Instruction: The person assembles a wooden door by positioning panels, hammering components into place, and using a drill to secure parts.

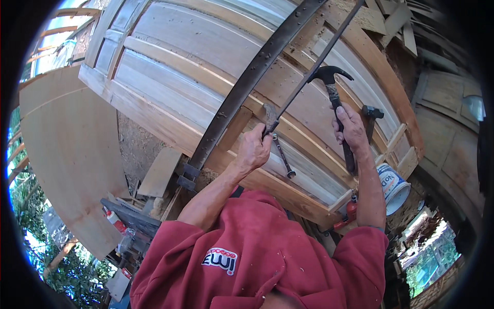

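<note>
Head view, one moment. I see a panelled wooden door (206,67) lying flat across the work area, with a long dark metal bar clamp (242,90) running diagonally over it.

Left hand (253,150): grip clenched around the lower end of a thin metal rod (314,69) that runs up and to the right across the door. A rusty, chisel-like piece (269,117) stands up just above the fist, touching the rod; I cannot tell whether it is a separate tool.

Right hand (351,129): grip clenched on the handle of a claw hammer (334,95), head raised above the door, well apart from the rod's lower end.

A wrench (283,157) lies on the door just beside the left hand. A second hammer (371,116) rests behind the right hand. A white bucket (393,186) sits at the door's lower right corner.

Progress, my judgement: the door looks assembled and clamped; the hammer is lifted, not in contact, so the striking at the rod is mid-course. No visible sign tells me how much seating is left.
</note>
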Demonstrator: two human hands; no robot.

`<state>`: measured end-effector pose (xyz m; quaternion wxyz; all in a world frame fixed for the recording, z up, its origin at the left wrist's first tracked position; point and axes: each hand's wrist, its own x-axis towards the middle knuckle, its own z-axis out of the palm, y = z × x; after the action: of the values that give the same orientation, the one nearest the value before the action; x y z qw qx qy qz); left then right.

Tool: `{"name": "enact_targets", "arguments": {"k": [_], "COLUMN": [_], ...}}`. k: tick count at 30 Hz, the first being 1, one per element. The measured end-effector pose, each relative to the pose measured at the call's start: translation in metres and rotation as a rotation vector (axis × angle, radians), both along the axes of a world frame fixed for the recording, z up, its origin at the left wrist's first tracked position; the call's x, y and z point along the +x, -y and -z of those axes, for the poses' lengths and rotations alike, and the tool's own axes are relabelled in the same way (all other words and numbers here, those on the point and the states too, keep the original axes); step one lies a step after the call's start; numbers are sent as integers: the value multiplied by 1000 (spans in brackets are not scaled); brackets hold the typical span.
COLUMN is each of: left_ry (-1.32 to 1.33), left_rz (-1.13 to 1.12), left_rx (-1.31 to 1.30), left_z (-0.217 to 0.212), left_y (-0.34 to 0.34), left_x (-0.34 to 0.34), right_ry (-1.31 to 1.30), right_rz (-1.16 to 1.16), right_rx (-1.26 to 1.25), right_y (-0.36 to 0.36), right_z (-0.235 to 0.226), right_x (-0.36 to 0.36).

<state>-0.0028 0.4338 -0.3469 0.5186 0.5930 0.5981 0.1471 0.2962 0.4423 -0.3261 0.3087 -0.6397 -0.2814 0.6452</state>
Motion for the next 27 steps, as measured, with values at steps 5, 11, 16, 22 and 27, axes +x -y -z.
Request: {"name": "enact_targets", "arguments": {"k": [5,11,16,22,27], "left_ry": [35,10,15,-32,-187], "left_rz": [11,-46,-22,42,68], "left_rx": [-6,-131,-143,-3,-250], "left_z": [6,-1,-8,-6,13], "left_y": [5,-6,-9,0,31], "left_x": [5,2,2,-15,-47], "right_ry": [140,-94,-507,-57,74], "right_rz": [-481,-138,195,247,224], "right_rx": [29,-74,46,331,357], "right_y": [11,12,-6,-92,-107], "right_z": [18,12,28,32,10], "right_x": [-24,-16,-46,-85,-103]}}
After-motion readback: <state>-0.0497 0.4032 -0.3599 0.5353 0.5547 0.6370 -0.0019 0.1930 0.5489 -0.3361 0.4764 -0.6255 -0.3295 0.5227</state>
